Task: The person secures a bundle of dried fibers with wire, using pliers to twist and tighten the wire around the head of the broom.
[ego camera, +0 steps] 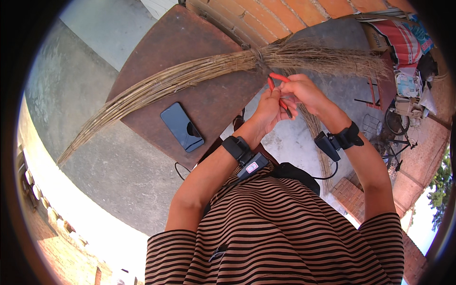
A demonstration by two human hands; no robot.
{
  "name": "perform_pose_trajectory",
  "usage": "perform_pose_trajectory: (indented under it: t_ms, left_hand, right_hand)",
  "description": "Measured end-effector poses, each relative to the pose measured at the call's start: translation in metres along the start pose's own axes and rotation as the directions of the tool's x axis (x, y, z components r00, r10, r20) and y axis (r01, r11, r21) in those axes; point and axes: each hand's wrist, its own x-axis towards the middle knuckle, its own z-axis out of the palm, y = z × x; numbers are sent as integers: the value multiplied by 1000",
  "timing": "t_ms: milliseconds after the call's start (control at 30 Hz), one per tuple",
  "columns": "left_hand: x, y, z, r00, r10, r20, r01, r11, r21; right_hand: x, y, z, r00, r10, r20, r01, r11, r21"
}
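A long bundle of dry stalks (171, 80) with a brushy twig end (327, 58) lies across a brown table (178, 39). Dark wire (259, 58) is wound around it near the table's right corner. Just below that binding, my left hand (269, 108) and my right hand (302, 91) meet at pliers with red handles (272, 82). The fingers of both are curled around the pliers, whose dark tip points down between them. Which parts each hand grips is partly hidden. A black smartphone (182, 127) rests on the table, left of my left hand.
A brick wall (256, 17) runs along the table's far side. Another stalk bundle (320, 153) reaches down to the floor behind my right forearm. At the right are a bicycle (395, 142), a cardboard box (376, 39) and piled goods. A cable loops below each wrist-worn device.
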Motion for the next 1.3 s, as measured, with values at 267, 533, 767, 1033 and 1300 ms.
perform_pose_trajectory:
  t_ms: [267,533,767,1033,1300]
  left_hand:
    - [4,5,0,1000,-3,29,4,1000,-29]
    - [6,-6,-2,977,200,-70,-198,980,32]
    - [6,-2,9,967,201,-154,-223,964,-144]
    - [4,7,10,973,126,-193,-170,958,-233]
    - [7,4,1,974,114,-198,-162,955,-247]
  right_hand:
    - [2,-11,-2,999,18,-27,-22,987,-160]
    - [-6,-19,13,1000,-5,19,9,973,-230]
    - [5,-36,18,998,-37,-58,16,944,-330]
    - [16,-47,23,995,-44,-84,9,925,-379]
    - [12,-23,27,985,-66,-158,14,950,-312]
